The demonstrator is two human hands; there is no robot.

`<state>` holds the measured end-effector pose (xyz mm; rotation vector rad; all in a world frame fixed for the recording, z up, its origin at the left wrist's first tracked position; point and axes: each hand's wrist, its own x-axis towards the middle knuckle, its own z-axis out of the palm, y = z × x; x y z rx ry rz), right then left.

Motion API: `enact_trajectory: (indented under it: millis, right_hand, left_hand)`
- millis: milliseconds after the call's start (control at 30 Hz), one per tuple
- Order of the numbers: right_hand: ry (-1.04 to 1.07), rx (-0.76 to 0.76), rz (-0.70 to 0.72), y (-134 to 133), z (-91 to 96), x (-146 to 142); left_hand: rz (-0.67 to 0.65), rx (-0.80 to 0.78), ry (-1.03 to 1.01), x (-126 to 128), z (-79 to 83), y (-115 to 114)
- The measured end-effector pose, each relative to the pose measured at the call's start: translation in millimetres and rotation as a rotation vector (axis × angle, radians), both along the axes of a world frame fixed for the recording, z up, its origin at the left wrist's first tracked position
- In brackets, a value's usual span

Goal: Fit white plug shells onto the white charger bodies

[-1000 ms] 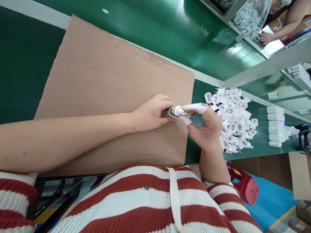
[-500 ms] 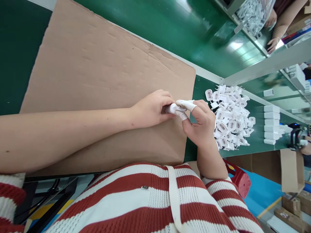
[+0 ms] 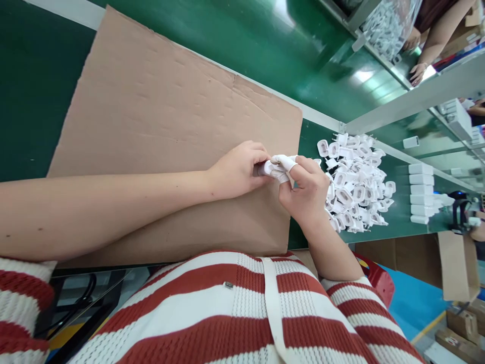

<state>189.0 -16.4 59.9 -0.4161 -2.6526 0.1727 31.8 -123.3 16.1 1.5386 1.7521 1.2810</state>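
Over the right part of a brown cardboard sheet (image 3: 182, 116), my two hands meet around a small white plastic charger piece (image 3: 267, 168). My left hand (image 3: 238, 169) pinches it between thumb and fingers, hiding much of it. White finger cots cover the thumb and index finger of my right hand (image 3: 307, 189), which are closed on the other end of the piece. Just beyond my right hand lies a heap of white plug chargers (image 3: 358, 184), several with metal pins showing.
A stack of white boxes (image 3: 421, 192) stands right of the heap on the green table (image 3: 397, 222). A metal frame post (image 3: 409, 103) crosses at the upper right. Behind it are a clear bag of parts (image 3: 390, 30) and a co-worker's hands (image 3: 419, 73).
My right hand has moved slightly left, and its covered fingers have closed further onto the charger piece. My left hand keeps its pinch. The camera view has shifted a little.
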Motion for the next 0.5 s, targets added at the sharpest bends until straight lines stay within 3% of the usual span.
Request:
enact_trajectory:
  millis: [233,367,500]
  right_hand:
    - [0.010,-0.082,-0.139,-9.1,-8.7,0.4]
    - [0.061,-0.351,-0.105,-2.5,-10.2,0.3]
    - [0.143,-0.640,0.071,7.8,-3.4,1.9]
  left_hand:
    - [0.083,-0.006,0.010,8.2,-3.9,-0.5]
    - [0.099,0.007,0.017,8.9,-4.9,-0.1]
    - [0.063,0.048,-0.092,9.1,5.7,-7.3]
